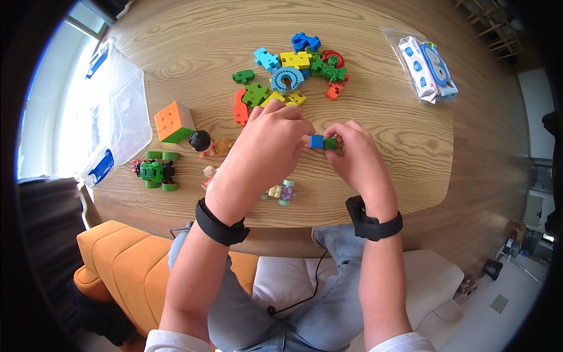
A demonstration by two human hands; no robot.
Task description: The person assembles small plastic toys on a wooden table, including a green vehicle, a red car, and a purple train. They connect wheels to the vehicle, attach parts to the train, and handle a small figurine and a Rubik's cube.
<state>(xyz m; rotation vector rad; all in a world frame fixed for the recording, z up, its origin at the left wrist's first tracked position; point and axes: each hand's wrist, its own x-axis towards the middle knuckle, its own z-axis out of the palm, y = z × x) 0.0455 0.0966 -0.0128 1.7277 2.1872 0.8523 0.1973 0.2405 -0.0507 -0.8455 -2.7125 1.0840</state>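
Left hand: my left hand (267,144), knuckles up, fingers curled, pinching the small blue plastic block (316,141).
Right hand: my right hand (355,155) pinching the adjoining small green plastic block (330,143).
Bench: wooden bench (399,117) beneath.

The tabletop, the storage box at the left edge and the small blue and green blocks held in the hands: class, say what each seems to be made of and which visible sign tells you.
The tabletop: wood or wood-look laminate, matt, shown by its curving grain lines. The storage box: clear plastic, glossy, since light passes through its walls. The blue block and green block: solid-coloured, probably plastic or painted wood; too small to tell which.
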